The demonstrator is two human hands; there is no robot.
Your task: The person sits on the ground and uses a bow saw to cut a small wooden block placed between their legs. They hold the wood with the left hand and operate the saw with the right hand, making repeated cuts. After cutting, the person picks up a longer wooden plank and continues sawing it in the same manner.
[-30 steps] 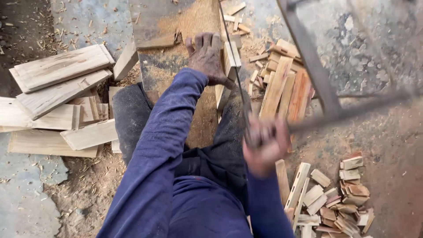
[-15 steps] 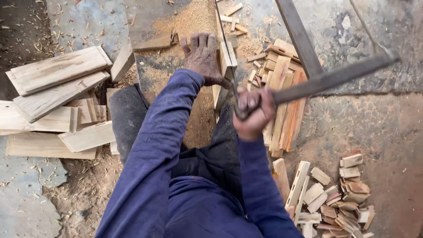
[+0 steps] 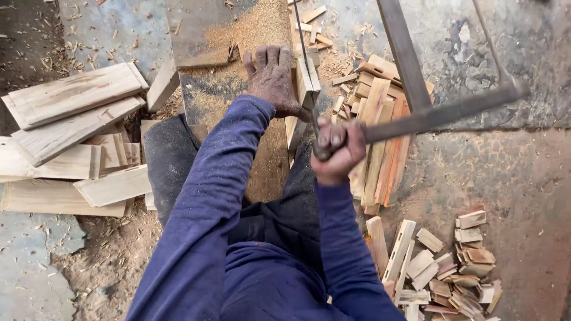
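Head view: the left hand (image 3: 272,77) lies flat at twelve o'clock on the sawdust-covered bench plank (image 3: 238,107), fingers pressed together and stretched forward, its edge touching the pale upright wood piece (image 3: 304,95) just at its three o'clock side. The right hand (image 3: 336,150) sits below that, fist wrapped tight around the end of the frame saw (image 3: 428,116), whose thin blade (image 3: 304,59) runs up toward twelve o'clock along the wood piece. Cut sticks (image 3: 380,131) lie stacked at three o'clock, small offcuts (image 3: 452,273) at five o'clock, wide boards (image 3: 71,119) at nine o'clock. To saw well, I judge the bracing hand should stay clear of the blade while strokes run long and straight.
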